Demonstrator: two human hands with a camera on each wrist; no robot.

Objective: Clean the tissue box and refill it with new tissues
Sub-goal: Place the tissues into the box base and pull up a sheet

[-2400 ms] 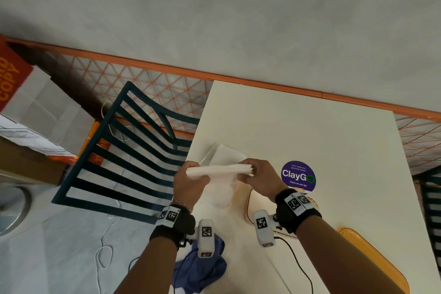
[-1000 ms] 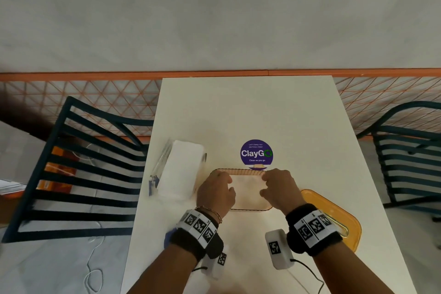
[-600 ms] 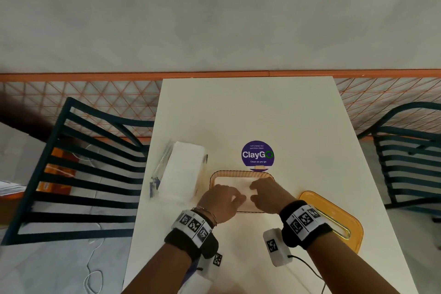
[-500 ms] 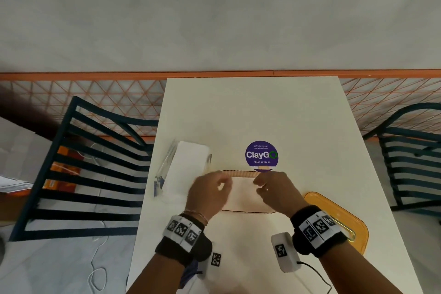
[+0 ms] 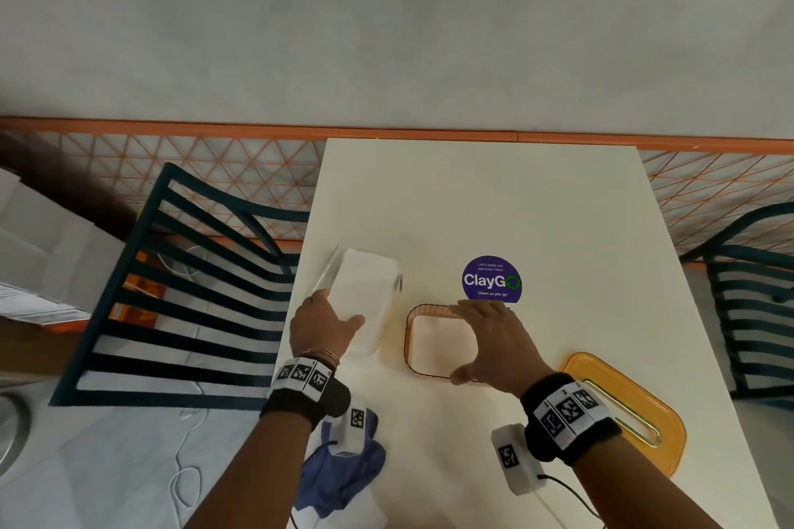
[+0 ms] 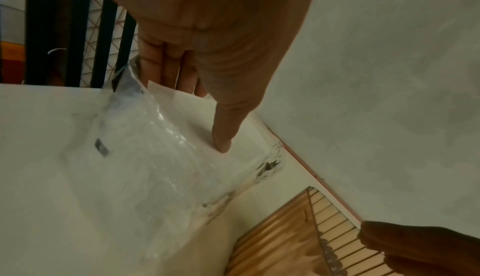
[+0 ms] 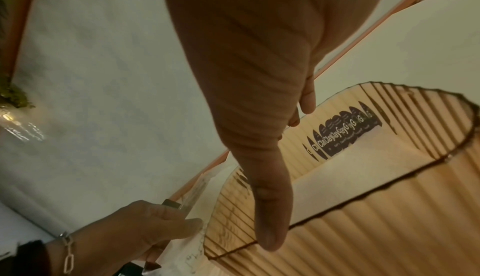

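The orange ribbed tissue box (image 5: 407,335) stands open on the table, white inside. My right hand (image 5: 485,341) spans it, thumb (image 7: 270,229) on the near rim and fingers over the far rim of the box (image 7: 363,229). To its left lies the pack of white tissues (image 5: 369,292) in clear plastic wrap. My left hand (image 5: 328,316) grips the pack's near end, thumb (image 6: 221,145) pressing on top of the tissues (image 6: 155,157) and fingers down the far side. The box's orange lid (image 5: 670,442) lies flat at the right, partly behind my right wrist.
A blue cloth (image 5: 343,481) hangs at the table's near left edge under my left wrist. A purple ClayGo sticker (image 5: 492,280) sits just beyond the box. Dark slatted chairs stand left (image 5: 193,292) and right (image 5: 752,305) of the white table (image 5: 494,206).
Both hands were at the box's far rim. My left hand has since moved left onto the tissue pack, and my right hand now spans the box from near rim to far rim.
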